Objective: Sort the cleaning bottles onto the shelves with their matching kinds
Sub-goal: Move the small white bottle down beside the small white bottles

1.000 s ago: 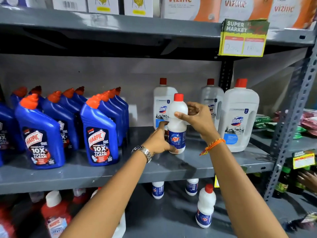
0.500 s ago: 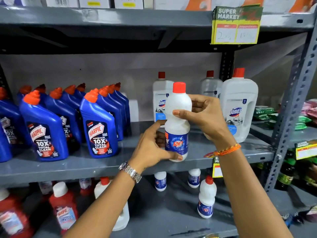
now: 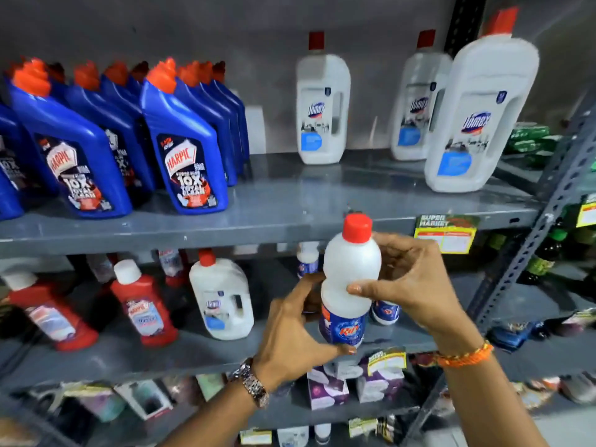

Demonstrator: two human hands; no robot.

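Observation:
Both my hands hold a small white Rin bottle [image 3: 350,269] with a red cap, upright in front of the lower shelf [image 3: 206,350]. My left hand [image 3: 296,330] cups its blue-labelled base; my right hand [image 3: 409,282] grips its waist. Behind it on the lower shelf stand two other small Rin bottles [image 3: 308,259], partly hidden. The upper shelf [image 3: 290,217] carries several blue Harpic bottles [image 3: 183,140] at left and three big white Domex bottles [image 3: 480,114] at right.
On the lower shelf stand red Harpic bottles [image 3: 145,304] and one white Domex bottle [image 3: 222,298]. A grey perforated upright [image 3: 529,253] bounds the shelves at right. A yellow price tag [image 3: 445,233] hangs on the upper shelf edge. Boxes [image 3: 329,388] fill the shelf below.
Both hands have carried the Rin bottle off the upper shelf and down to the level of the lower shelf. The camera has tilted downward.

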